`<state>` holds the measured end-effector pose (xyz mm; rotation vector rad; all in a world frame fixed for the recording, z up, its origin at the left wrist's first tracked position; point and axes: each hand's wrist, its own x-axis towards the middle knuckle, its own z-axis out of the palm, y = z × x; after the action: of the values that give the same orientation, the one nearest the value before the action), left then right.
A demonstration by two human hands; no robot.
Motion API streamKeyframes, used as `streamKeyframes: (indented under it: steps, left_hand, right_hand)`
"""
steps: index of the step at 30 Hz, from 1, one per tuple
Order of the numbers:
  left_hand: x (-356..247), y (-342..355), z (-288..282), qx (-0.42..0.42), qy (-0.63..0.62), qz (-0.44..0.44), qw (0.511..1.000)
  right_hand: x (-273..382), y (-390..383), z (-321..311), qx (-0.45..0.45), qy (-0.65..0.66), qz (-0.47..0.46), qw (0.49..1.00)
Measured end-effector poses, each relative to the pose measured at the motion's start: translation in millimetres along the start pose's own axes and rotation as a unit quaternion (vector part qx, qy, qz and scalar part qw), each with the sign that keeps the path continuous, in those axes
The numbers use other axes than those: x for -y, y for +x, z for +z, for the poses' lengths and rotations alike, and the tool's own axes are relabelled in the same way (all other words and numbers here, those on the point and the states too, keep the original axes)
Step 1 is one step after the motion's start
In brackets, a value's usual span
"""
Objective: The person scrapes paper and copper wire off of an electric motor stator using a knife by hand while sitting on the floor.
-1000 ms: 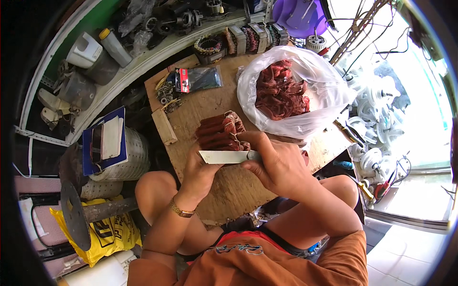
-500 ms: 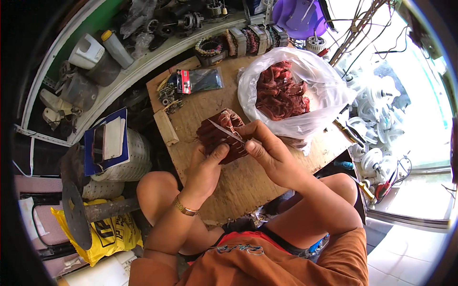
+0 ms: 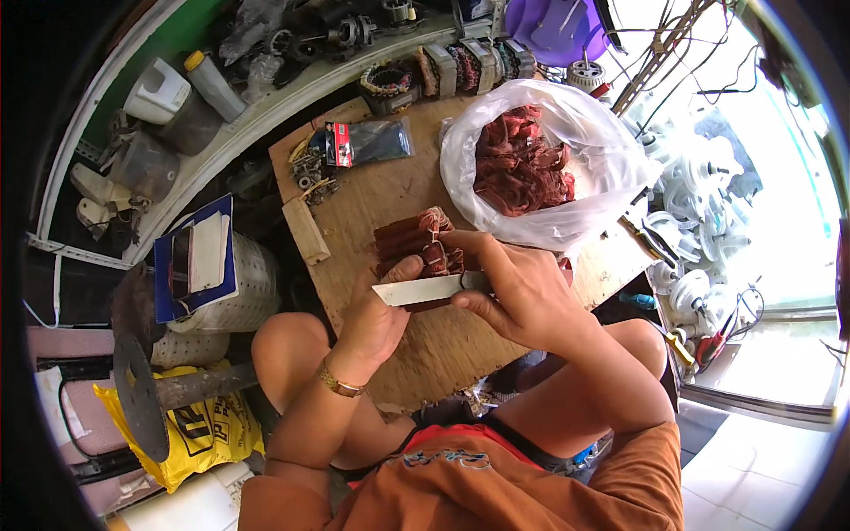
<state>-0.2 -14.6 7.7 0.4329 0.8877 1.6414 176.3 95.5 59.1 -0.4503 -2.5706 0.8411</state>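
My left hand (image 3: 372,323) is closed on a dark red bundle (image 3: 403,239) of ribbed rolls bound at its right end with pale string, with the thumb on its near side. My right hand (image 3: 522,292) grips the dark handle of a flat pale blade (image 3: 413,290), which lies across the front of the bundle, flat side up, its pointed tip toward my left hand; the right index finger reaches onto the bundle. Both hands are over a plywood board (image 3: 452,354). Whether the cutting edge touches the bundle cannot be made out.
A white plastic bag (image 3: 611,168) of dark red tangled material lies behind my hands, beside a blue-black packet (image 3: 381,142) and small hardware (image 3: 310,173). Wound motor cores (image 3: 456,71) line the back. Pliers (image 3: 646,239), wires and white parts (image 3: 695,221) are at right; drums (image 3: 212,327) at left.
The blade has swung from slanting over the bundle half a second ago to nearly level at its front, flat side up. The bundle has turned slightly in my hands.
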Motion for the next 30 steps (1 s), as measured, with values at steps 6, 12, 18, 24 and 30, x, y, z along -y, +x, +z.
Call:
streamKeyframes:
  steps: [6,12,18,24,30]
  left_hand:
    - [0.0,0.2,-1.8,0.015,0.004,0.004,1.0]
    - [-1.6,-0.7,0.9,0.013,0.008,0.018,1.0]
    - [13.8,-4.7,-9.7,0.034,0.032,0.061,0.997]
    - [11.5,-7.2,5.3,0.023,0.05,0.102,0.993]
    - [21.2,-7.9,4.9,0.006,0.023,0.152,0.988]
  right_hand:
    - [1.0,0.2,0.2,-0.01,-0.017,-0.011,1.0]
    - [5.4,1.0,-0.1,-0.015,-0.018,0.001,1.0]
    - [10.5,1.9,13.4,-0.046,-0.029,0.005,0.999]
    - [16.7,2.4,21.2,-0.07,-0.033,0.036,0.996]
    - [14.6,5.8,30.2,-0.093,0.044,0.058,0.993]
